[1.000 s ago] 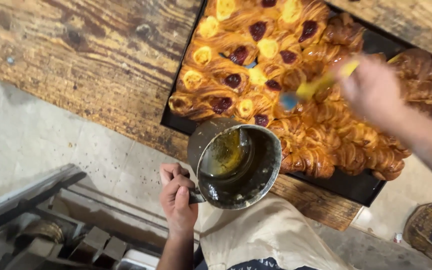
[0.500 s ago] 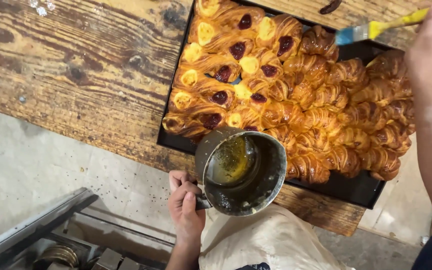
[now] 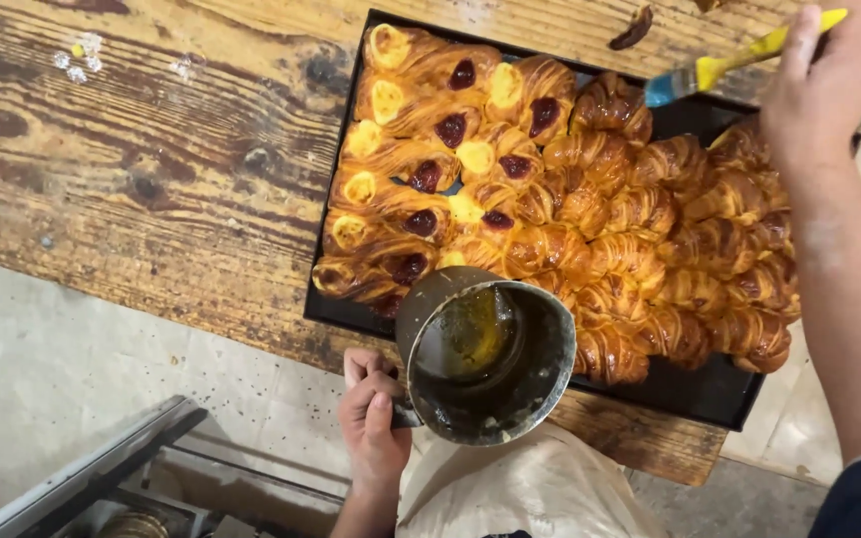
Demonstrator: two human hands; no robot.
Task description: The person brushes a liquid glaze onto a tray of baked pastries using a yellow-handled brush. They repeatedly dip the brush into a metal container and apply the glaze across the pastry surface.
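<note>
Since the earlier frame the right hand (image 3: pixel 824 85) has drawn up into the upper right of the frame, carrying the yellow-handled brush (image 3: pixel 724 65) off the pastries, so its blue bristle end now hangs over the far edge of the black tray (image 3: pixel 710 394). Its fingers are closed around the handle. The left hand (image 3: pixel 376 428), at lower centre, is clamped on the handle of a metal pot (image 3: pixel 485 359) holding amber glaze, poised over the near edge of the tray.

Golden croissants (image 3: pixel 670 249) fill the right of the tray and filled pastries (image 3: pixel 430 149) with yellow and dark red centres fill the left; the tray rests on a worn wooden counter (image 3: pixel 132 169).

To brush well, judging from this, keep the pot close to the tray so drips fall inside, load the bristles lightly, and stroke gently along each pastry's ridges without pooling glaze in the gaps.
</note>
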